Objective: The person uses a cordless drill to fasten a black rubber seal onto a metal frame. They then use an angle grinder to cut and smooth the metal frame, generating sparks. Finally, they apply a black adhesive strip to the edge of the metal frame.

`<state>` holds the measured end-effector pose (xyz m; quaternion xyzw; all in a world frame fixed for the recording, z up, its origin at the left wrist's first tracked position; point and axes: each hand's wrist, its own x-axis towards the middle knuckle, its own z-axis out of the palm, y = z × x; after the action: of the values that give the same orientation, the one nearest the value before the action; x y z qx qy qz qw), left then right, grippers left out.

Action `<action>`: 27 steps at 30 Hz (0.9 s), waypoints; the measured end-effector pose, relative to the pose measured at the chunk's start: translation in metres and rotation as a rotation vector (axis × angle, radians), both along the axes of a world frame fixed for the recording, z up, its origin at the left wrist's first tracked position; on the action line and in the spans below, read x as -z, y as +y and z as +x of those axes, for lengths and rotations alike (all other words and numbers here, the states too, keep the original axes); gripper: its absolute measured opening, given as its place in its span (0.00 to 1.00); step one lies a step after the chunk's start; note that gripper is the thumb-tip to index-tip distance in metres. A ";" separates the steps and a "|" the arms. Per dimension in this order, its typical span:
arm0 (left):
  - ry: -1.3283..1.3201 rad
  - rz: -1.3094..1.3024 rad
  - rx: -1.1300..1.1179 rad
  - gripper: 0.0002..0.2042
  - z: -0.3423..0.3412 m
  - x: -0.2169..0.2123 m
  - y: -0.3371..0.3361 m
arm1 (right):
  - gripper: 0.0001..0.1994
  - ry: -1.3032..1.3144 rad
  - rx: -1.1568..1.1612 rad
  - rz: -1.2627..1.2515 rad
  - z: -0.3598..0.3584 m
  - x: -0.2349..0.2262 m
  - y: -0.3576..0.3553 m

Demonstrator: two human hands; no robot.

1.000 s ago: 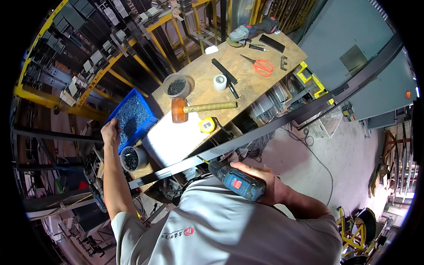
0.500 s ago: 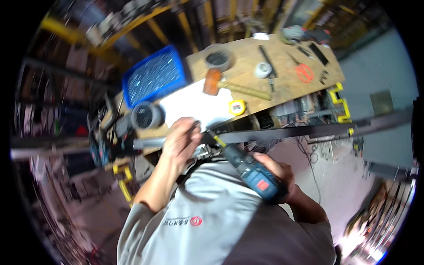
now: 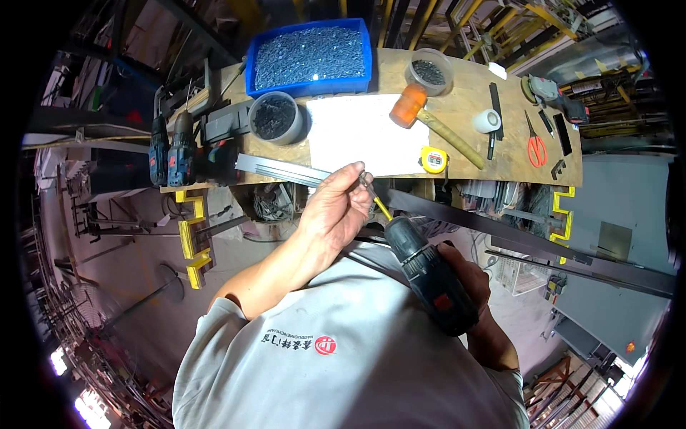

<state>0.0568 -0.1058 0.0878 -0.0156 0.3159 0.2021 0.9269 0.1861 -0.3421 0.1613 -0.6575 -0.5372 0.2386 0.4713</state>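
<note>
My right hand [image 3: 471,275] is wrapped round the grip of a dark blue and black cordless drill [image 3: 421,257], which points up and to the left. A yellow-banded driver bit [image 3: 381,207] sticks out of its chuck. At the tip of the bit, my left hand [image 3: 332,211] pinches a small metal piece [image 3: 366,179] between thumb and fingers; its exact kind is too small to tell. Behind the hands lies a long metal profile, silver [image 3: 279,170] at its left end and dark [image 3: 479,222] to the right; my left hand hides part of it.
On the wooden bench [image 3: 529,86] stand a blue bin of screws [image 3: 311,89], two round tubs [image 3: 275,118] and a white sheet [image 3: 350,136]. A mallet [image 3: 457,139], tape measure [image 3: 434,159], scissors [image 3: 536,150] and angle grinder [image 3: 547,93] lie rightward. More drills [image 3: 182,154] are at left.
The view has swung, so the bench sits more level. My left hand with the small metal piece now meets the tip of the bit. The drill stays in my right hand.
</note>
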 end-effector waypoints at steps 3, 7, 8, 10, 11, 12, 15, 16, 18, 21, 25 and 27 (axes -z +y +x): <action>0.013 -0.029 -0.028 0.07 -0.010 0.000 0.004 | 0.30 -0.049 -0.040 -0.045 -0.006 -0.006 0.015; 0.105 -0.036 -0.053 0.04 -0.018 -0.015 0.008 | 0.30 -0.321 -0.141 -0.042 -0.011 -0.016 0.040; 0.171 -0.050 -0.054 0.04 -0.020 -0.018 0.011 | 0.30 -0.397 -0.171 -0.032 -0.012 -0.020 0.048; 0.169 -0.081 -0.045 0.04 -0.026 -0.009 0.020 | 0.28 -0.454 -0.227 -0.053 -0.014 -0.025 0.059; 0.167 -0.097 -0.041 0.04 -0.031 -0.003 0.024 | 0.28 -0.482 -0.255 -0.063 -0.014 -0.026 0.065; 0.042 -0.079 0.005 0.04 -0.040 0.003 0.030 | 0.27 -0.414 -0.243 -0.130 -0.017 -0.029 0.070; -0.074 -0.120 -0.070 0.04 -0.050 0.004 0.033 | 0.23 -0.161 -0.061 -0.374 -0.030 -0.025 0.060; -0.232 -0.073 -0.039 0.08 -0.058 0.026 0.035 | 0.23 -0.043 0.100 -0.478 -0.037 -0.002 0.034; -0.222 0.078 0.032 0.11 -0.067 0.023 0.040 | 0.26 0.046 0.276 -0.431 -0.055 -0.009 0.041; -0.114 1.038 0.210 0.17 -0.089 0.062 0.061 | 0.33 -0.245 0.220 -0.403 -0.066 -0.031 0.069; 0.413 2.401 0.387 0.09 -0.093 0.067 0.097 | 0.33 -0.581 0.149 -0.508 -0.086 -0.061 0.115; 0.393 2.647 0.470 0.08 -0.083 0.078 0.102 | 0.34 -0.470 0.164 -0.489 -0.098 -0.057 0.127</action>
<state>-0.0257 -0.0041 0.0098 0.9614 0.0080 0.1890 0.1998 0.0877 -0.2151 0.2182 -0.8290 -0.5034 0.1635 0.1808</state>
